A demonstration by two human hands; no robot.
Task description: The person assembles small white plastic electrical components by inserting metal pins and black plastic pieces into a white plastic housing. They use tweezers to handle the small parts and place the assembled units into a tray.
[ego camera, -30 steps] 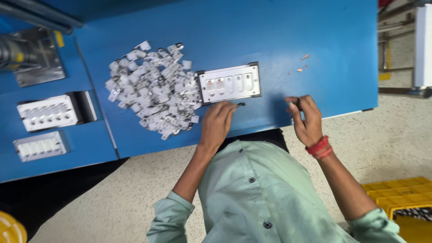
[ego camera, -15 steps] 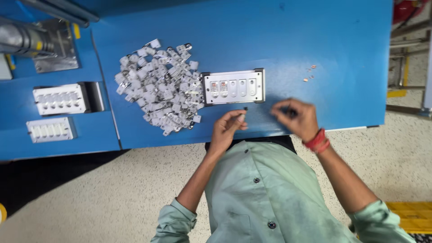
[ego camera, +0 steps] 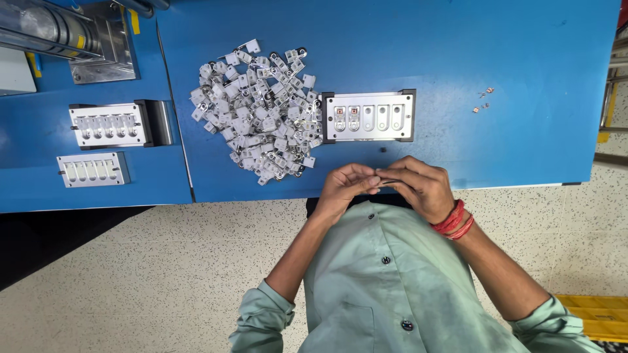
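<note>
My left hand and my right hand meet fingertip to fingertip over the front edge of the blue table. Together they pinch a small thin metal part, mostly hidden by the fingers. Red threads circle my right wrist. Just beyond the hands lies a grey metal fixture plate with several slots; the two left slots hold parts. To its left spreads a pile of small white and metal parts.
A few tiny loose parts lie at the right of the table. On the adjoining blue table at left sit two more slotted fixtures and a metal machine. A yellow crate stands on the speckled floor.
My hands were apart, the left near the fixture plate and the right farther right on the table. They have come together at the table's front edge, pinching the small part.
</note>
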